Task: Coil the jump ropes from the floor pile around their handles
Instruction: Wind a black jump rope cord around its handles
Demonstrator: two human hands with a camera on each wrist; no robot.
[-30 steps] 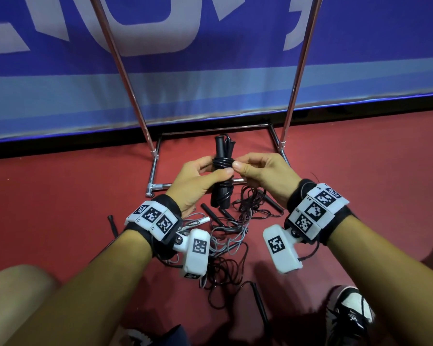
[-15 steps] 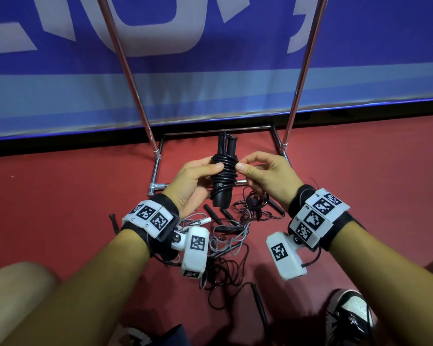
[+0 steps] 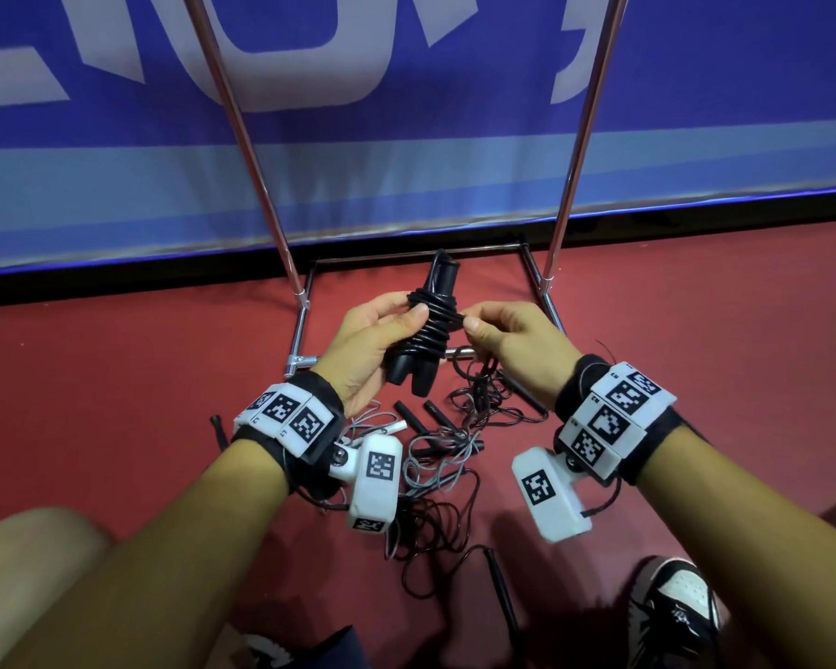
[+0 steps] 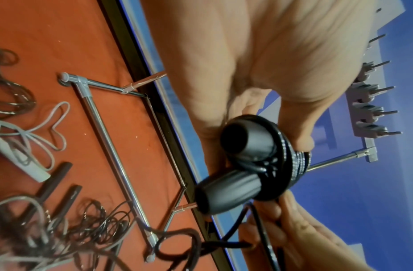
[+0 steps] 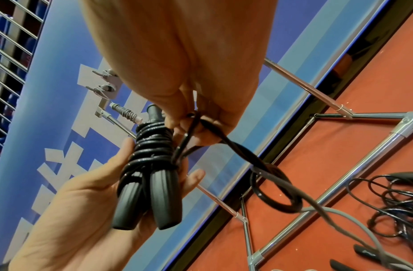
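My left hand (image 3: pixel 382 340) grips a pair of black jump rope handles (image 3: pixel 418 366), held side by side above the floor with their butt ends toward me. Black rope (image 3: pixel 430 321) is wound in several turns round the handles' upper half. My right hand (image 3: pixel 493 330) pinches the loose black rope end (image 5: pixel 194 135) just right of the coil; a short loop hangs from it (image 5: pixel 277 190). The wrist views show the handles (image 4: pixel 233 190) (image 5: pixel 154 194) and my left thumb (image 4: pixel 298 135) pressing on the coil. A tangled pile of black and grey ropes (image 3: pixel 435 456) lies on the red floor below my hands.
A chrome stand (image 3: pixel 305 330) with two upright poles and a floor frame sits just beyond my hands, against a blue banner wall (image 3: pixel 406 161). Loose black handles (image 3: pixel 500 586) lie on the floor. My knee (image 3: pixel 35 548) is at left, my shoe (image 3: pixel 672 605) at lower right.
The handle bundle has tilted, top to the right, and more turns of rope sit on it. My right hand has come round to the coil's right side, still holding the rope end.
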